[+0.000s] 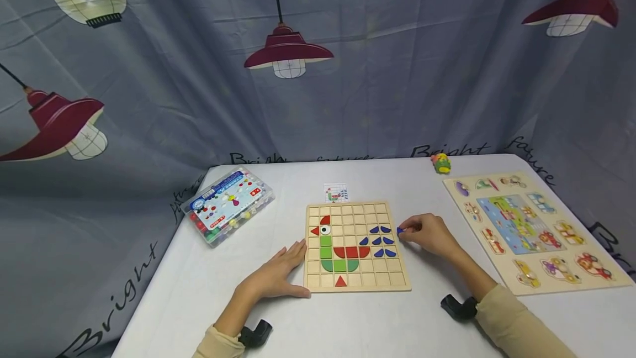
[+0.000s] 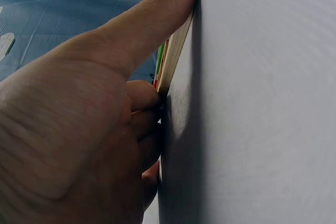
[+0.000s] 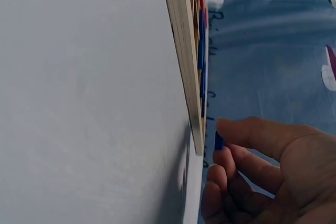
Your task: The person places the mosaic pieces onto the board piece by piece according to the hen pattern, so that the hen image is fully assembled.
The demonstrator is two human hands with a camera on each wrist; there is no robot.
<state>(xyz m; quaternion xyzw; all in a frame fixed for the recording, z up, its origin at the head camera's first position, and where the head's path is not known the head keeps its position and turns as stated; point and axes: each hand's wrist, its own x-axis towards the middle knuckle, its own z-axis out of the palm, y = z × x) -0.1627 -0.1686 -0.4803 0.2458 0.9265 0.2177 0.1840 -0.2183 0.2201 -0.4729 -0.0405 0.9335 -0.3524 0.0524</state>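
A wooden grid board (image 1: 367,280) lies on the white table, with red, green and blue pieces set in its squares as a bird shape. My left hand (image 1: 279,272) rests along the board's left edge, fingers straight; in the left wrist view the thumb (image 2: 152,22) touches the board's side (image 2: 176,51). Just off the board's right edge, my right hand (image 1: 428,232) pinches a small blue piece (image 1: 399,230) between thumb and fingertips. The right wrist view shows that blue piece (image 3: 218,140) close by the board's corner (image 3: 196,135).
Behind the board lies a small picture card (image 1: 336,193). A clear plastic box (image 1: 228,203) of coloured pieces stands at the back left. A wooden picture puzzle (image 1: 536,275) lies at the right, with a small colourful toy figure (image 1: 441,163) near the back edge.
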